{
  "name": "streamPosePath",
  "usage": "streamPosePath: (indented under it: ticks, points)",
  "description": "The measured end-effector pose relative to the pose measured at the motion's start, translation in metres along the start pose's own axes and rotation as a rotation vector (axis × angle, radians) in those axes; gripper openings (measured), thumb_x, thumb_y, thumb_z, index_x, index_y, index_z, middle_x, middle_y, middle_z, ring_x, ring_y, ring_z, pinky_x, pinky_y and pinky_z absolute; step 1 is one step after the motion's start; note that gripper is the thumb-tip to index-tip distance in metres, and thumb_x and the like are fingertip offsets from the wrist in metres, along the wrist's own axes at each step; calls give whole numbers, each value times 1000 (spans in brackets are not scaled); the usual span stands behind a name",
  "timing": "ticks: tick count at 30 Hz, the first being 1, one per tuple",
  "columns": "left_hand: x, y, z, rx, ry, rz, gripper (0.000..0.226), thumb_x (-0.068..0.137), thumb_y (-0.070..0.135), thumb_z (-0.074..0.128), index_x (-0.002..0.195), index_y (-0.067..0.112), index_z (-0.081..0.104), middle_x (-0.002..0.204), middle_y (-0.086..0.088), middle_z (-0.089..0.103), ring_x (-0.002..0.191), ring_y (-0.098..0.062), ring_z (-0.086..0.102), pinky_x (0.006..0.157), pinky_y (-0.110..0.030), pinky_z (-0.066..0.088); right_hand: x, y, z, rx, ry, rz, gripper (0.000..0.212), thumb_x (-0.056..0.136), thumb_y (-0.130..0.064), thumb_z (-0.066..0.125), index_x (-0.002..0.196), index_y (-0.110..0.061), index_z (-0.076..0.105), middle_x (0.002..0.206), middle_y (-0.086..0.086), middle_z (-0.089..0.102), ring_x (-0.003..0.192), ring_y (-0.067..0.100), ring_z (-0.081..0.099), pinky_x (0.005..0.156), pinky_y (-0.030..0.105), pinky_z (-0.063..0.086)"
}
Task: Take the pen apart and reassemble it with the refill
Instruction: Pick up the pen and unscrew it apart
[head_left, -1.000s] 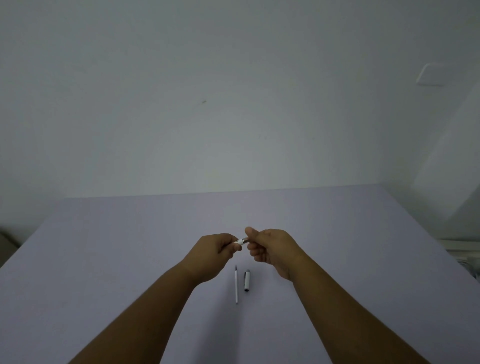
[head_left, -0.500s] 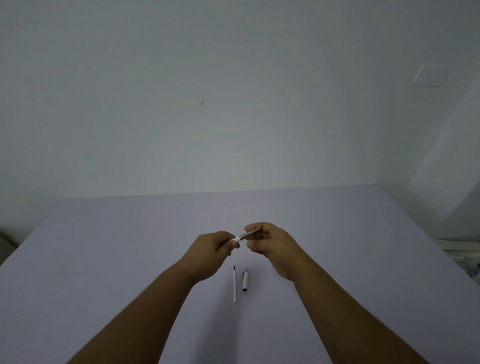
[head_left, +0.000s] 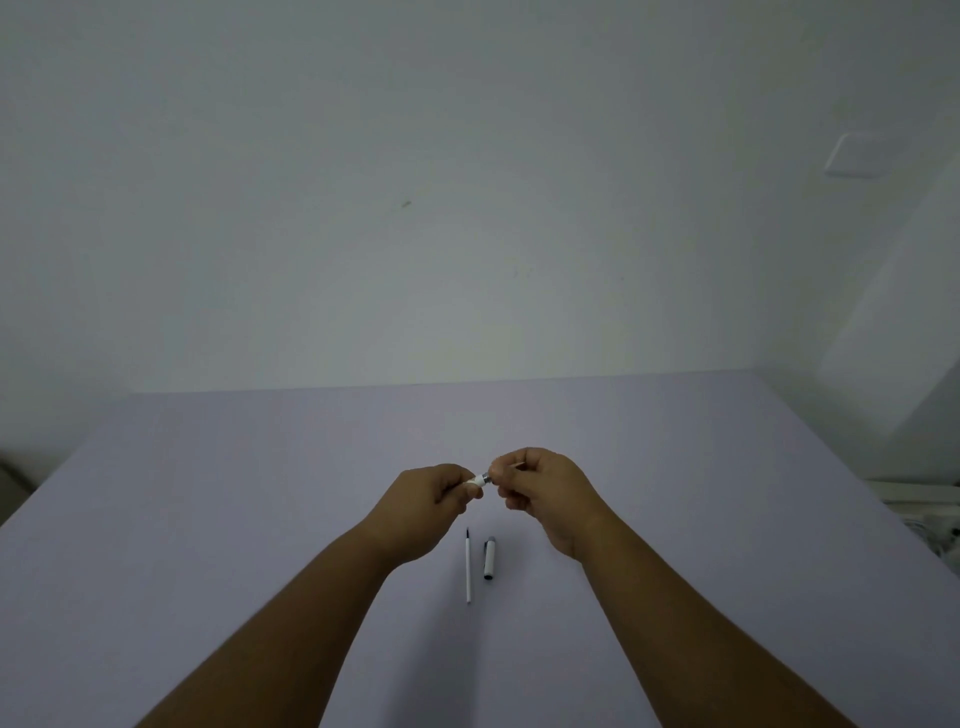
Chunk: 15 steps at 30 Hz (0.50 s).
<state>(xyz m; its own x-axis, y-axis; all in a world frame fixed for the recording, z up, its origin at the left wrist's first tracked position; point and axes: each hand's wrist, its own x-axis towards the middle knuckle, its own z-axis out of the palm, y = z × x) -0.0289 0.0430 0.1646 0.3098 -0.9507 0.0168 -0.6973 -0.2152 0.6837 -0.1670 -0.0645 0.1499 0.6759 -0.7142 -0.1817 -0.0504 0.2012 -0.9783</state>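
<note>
Between both hands (head_left: 488, 480), the pen (head_left: 479, 480).

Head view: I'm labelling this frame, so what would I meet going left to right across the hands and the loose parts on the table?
Left hand → thin white refill with dark tip → short white pen cap with dark ends → right hand.

2 hands (head_left: 431, 499), 1 refill (head_left: 468, 569), 1 cap (head_left: 489, 558)

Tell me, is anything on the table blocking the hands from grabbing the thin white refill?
Nothing visible does. The refill lies bare on the table beside the cap, below the left hand and right hand, which hold pen parts.
</note>
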Motion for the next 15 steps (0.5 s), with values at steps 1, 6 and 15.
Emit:
streamPosePath:
  ticks: [1,6,15]
  points:
    - [0,0,0,-8,0,-5,24,95,27,45,97,17,67,71,12,57,64,-8,51,59,-18,40,1,2,-1,20,-13,-27,13,83,-4,64,87,-15,68,83,3,67,77,14,62,68,21,52]
    - [-1,0,0,-31,17,-13,24,95,28,45,96,18,67,70,13,57,63,-4,50,58,-16,39,-2,0,2,132,-27,48,12,83,-4,65,91,-13,68,83,3,66,75,15,61,67,23,52]
    - [1,-3,2,-182,-34,-71,16,96,32,42,104,40,53,73,10,58,55,-4,45,45,-6,38,6,-11,0,203,81,-22,15,89,-5,57,93,-15,68,87,3,69,77,13,62,66,21,53]
